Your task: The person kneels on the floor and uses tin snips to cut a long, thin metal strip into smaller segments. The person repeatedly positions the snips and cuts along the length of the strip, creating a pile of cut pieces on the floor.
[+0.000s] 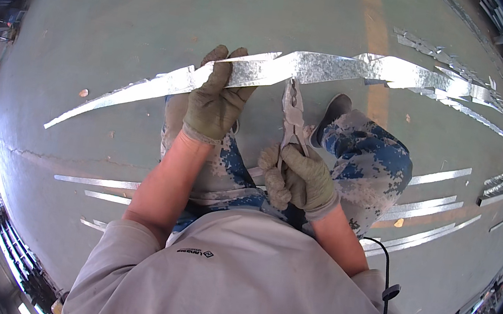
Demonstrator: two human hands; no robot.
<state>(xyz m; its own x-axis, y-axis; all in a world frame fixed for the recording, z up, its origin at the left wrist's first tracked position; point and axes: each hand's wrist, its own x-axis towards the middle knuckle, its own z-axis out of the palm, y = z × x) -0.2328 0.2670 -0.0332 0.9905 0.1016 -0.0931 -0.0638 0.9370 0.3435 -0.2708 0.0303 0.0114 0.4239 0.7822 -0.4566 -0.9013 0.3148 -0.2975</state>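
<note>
A long, shiny galvanized sheet-metal strip runs across in front of me, with bent flaps along its edges. My left hand, in an olive work glove, grips it left of the middle, fingers reaching up over its far side. In my gloved right hand is a pair of pliers, the handles within my fingers. The pliers point away from me, and their jaws meet the strip's near edge. Whether the jaws are clamped on the metal I cannot tell.
More metal strips lie on the grey-green floor to the right, others to the left. Jagged scraps sit at the far right. A yellow line crosses the floor. My knees, in camouflage trousers, flank the pliers.
</note>
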